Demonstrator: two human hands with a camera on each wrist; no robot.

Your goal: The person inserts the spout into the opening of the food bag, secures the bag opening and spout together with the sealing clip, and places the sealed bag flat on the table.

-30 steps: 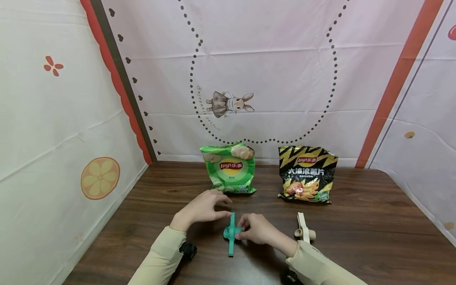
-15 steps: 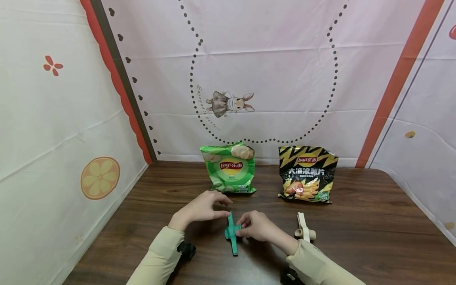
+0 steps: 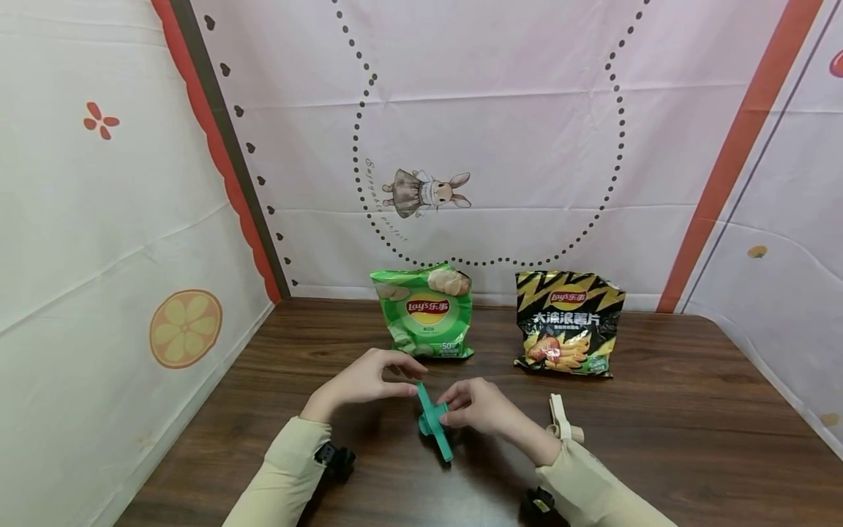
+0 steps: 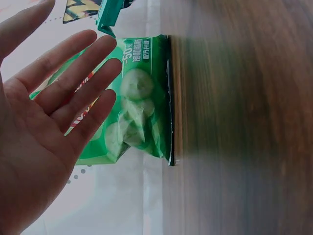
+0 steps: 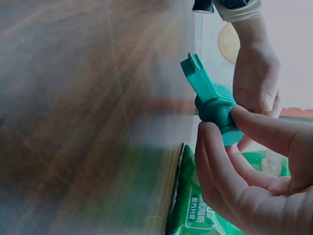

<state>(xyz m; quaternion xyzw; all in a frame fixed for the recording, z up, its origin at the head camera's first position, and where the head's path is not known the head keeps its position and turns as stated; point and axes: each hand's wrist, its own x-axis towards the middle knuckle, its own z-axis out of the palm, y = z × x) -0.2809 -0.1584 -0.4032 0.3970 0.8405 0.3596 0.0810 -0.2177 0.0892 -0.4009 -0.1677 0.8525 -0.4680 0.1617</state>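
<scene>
My right hand [image 3: 487,411] pinches a teal bag clip with a round spout [image 3: 431,417] between thumb and fingertips, above the table. In the right wrist view, the thumb and fingers [image 5: 215,156] grip the capped spout of the clip [image 5: 205,88]. My left hand [image 3: 369,380] is by the clip's far end, fingers extended. From the left wrist, its palm [image 4: 34,142] shows with fingers spread and nothing held; the clip's end [image 4: 108,17] is just beyond the fingertips. Whether they touch it, I cannot tell. Behind the left hand stands a green chip bag [image 3: 428,311].
A black and yellow chip bag [image 3: 568,322] stands upright at the back right of the wooden table [image 3: 685,410]. A cream bag clip with a spout [image 3: 560,417] lies beside my right forearm, partly hidden by it. A printed cloth [image 3: 527,146] hangs behind the table.
The teal clip has turned in my right hand, its near end swinging to the right. Both hands have shifted slightly; the left moved a little left. The bags and cream clip stay put.
</scene>
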